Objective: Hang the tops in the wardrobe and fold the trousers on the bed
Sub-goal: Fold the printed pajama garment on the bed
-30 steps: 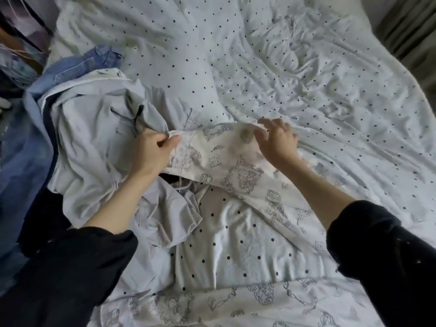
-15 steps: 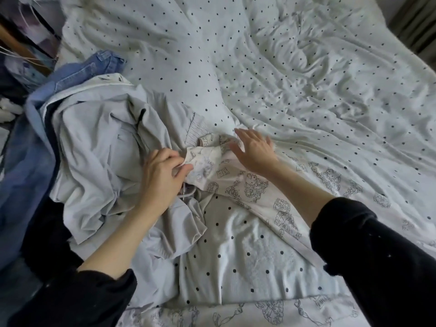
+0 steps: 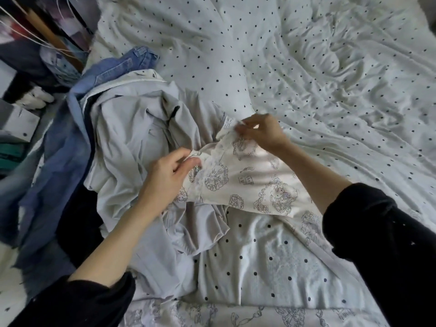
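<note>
Leftmost, a blue denim garment (image 3: 77, 128) lies heaped along the edge of the bed, a crumpled pale grey cotton top (image 3: 132, 138) partly over it. Left hand (image 3: 165, 182): forearm reaching up from a black sleeve (image 3: 77, 303), fingers curled, thumb and fingertips pinching the near-left edge of the white printed trousers (image 3: 254, 182) with line-drawn figures. Right hand (image 3: 262, 132): wrist bent, fingers curled, pinching the far end of the same edge, farther up the bed than the left hand. Held edge: lifted off the white dotted bedsheet (image 3: 330, 90), running diagonally from lower left to upper right. Trousers: middle of the bed, long axis trailing from the hands toward the lower right under the right forearm; more printed fabric lies along the bottom edge of the view.
</note>
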`<state>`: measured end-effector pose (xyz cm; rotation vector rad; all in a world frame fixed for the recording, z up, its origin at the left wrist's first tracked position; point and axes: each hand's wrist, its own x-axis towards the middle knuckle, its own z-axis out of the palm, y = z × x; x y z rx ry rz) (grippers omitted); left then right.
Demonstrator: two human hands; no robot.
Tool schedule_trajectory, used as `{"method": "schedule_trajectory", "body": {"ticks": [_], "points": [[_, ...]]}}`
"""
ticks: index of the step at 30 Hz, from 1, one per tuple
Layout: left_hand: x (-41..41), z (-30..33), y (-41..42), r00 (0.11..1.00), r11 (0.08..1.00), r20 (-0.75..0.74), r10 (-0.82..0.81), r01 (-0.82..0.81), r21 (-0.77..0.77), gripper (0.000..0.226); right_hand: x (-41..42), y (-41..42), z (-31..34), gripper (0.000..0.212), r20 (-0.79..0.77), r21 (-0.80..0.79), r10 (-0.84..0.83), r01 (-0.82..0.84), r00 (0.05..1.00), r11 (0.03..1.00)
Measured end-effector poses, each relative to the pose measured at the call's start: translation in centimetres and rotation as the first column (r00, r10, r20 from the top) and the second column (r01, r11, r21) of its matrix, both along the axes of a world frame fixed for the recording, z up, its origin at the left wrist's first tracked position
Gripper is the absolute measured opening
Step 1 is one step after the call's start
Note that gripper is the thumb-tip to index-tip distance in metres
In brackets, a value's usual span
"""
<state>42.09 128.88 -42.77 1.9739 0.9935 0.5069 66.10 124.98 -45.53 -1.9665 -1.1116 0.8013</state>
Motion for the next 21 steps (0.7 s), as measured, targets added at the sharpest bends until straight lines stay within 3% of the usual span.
{"method": "schedule_trajectory", "body": {"ticks": [2,6,9,12,15,19,21], "points": [[-0.5,0.7,0.2,1.000,1.000,-0.007,-0.006,0.005,-0.026,0.009,-0.1,0.0,1.6,0.024,-0.149,0.080,-0.038,0.051,0.988,0.996],[-1.6,2.6,0.3,0.995,0.978,-0.101,0.002,0.019,0.209,0.012,-0.9,1.1,3.9,0.023,-0.186,0.116,-0.012,0.034,0.982,0.993],[-2.6,3.8,0.1,0.989,0.949,-0.117,0.088,-0.048,0.310,0.015,-1.6,2.4,4.8,0.040,0.051,0.126,-0.023,0.017,0.998,0.992],[-2.3,5.3,0.5,0.980,0.917,-0.162,0.112,-0.039,0.397,0.017,-2.4,3.8,5.3,0.043,0.350,0.080,-0.028,0.000,0.936,0.997],[-0.8,6.4,1.9,0.988,0.944,-0.152,0.040,0.012,0.331,0.019,-2.0,4.8,4.6,0.040,0.417,0.044,-0.035,0.019,0.908,0.999],[-0.5,5.4,3.0,0.987,0.983,-0.163,-0.012,0.041,0.180,0.017,-1.3,5.2,3.1,0.034,0.312,-0.006,0.019,-0.018,0.950,1.000],[-1.2,3.8,3.2,0.985,0.984,-0.171,0.001,0.029,0.174,0.019,-1.4,5.4,2.0,0.033,0.273,0.002,0.015,-0.016,0.962,1.000]]}}
